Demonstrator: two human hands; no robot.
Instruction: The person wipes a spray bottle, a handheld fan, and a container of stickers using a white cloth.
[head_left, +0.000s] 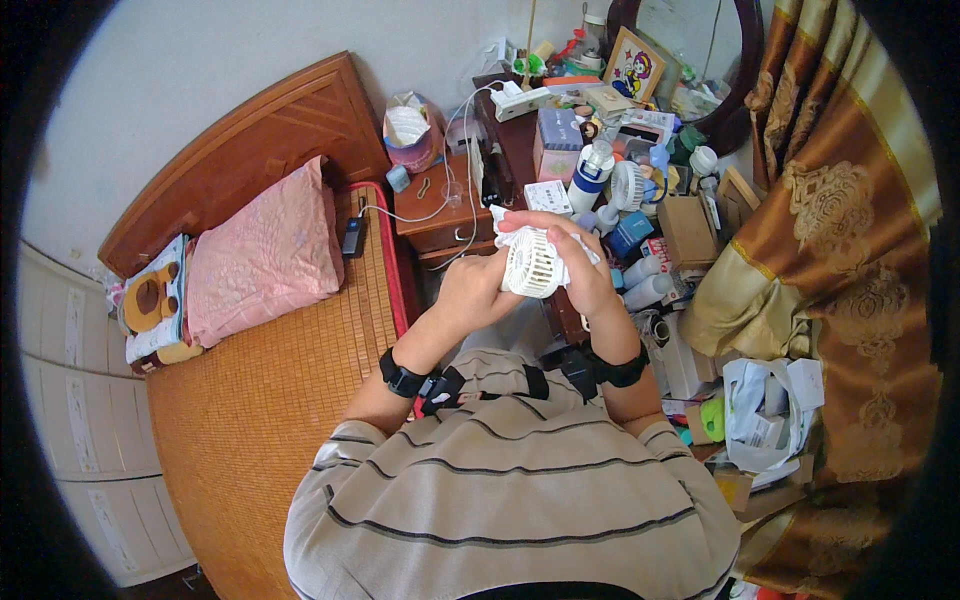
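A small white handheld fan (531, 264) with a slatted round cage is held in front of my chest. My left hand (474, 289) grips it from the left, with the thumb against the cage. Around its right side curls my right hand (589, 262), pressing a crumpled white tissue (564, 271) against the cage. A corner of the tissue sticks out above the fan between the hands. The fan's handle is hidden by my hands.
Right of the hands, a cluttered dresser (517, 161) bears a white-and-blue bottle (591, 178), another white fan (627, 185) and boxes. A nightstand (431, 201) with a cable stands ahead. Left is a bed (277, 397) with a pink pillow (262, 259). Curtains (840, 225) hang far right.
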